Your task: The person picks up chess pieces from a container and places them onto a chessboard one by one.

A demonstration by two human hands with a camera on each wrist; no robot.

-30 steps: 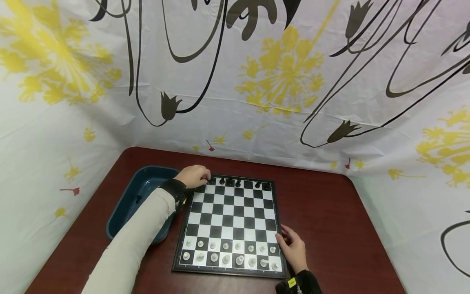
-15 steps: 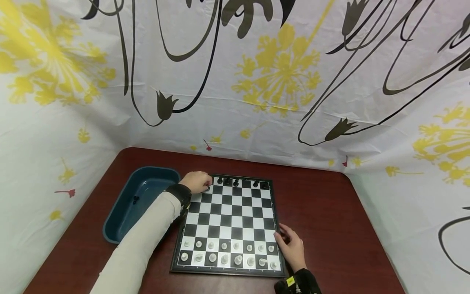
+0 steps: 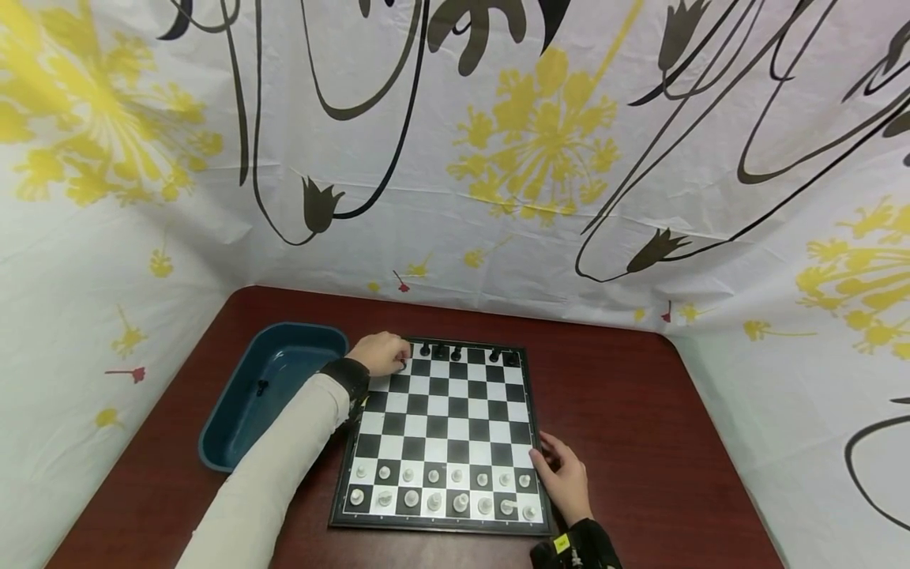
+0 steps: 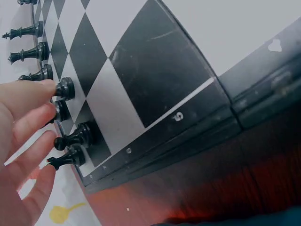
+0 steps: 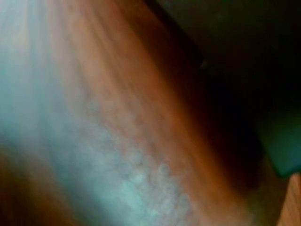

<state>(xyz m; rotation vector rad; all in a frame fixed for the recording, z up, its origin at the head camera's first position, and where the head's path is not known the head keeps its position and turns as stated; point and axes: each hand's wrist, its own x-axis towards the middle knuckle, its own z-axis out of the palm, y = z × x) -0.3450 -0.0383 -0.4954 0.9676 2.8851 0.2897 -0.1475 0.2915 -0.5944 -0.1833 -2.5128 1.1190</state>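
The black pawn [image 4: 64, 88] stands on the chessboard [image 3: 444, 427] at its far left corner, second rank, beside the black back-row pieces [image 4: 33, 52]. The left hand [image 3: 380, 353] has its grip pinched on the pawn's head; the step in hand appears to be seating it on its square. Releasing cleanly without tipping neighbours seems next. The right hand [image 3: 566, 477] rests relaxed, steadying the board's near right edge on the worktop [image 3: 626, 411]. Against the earlier frame, the left hand has drawn back from the corner square to the second rank.

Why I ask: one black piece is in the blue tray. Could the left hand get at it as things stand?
Probably yes: the left hand is at the board's far left corner, beside the open blue tray, nothing covering the piece.
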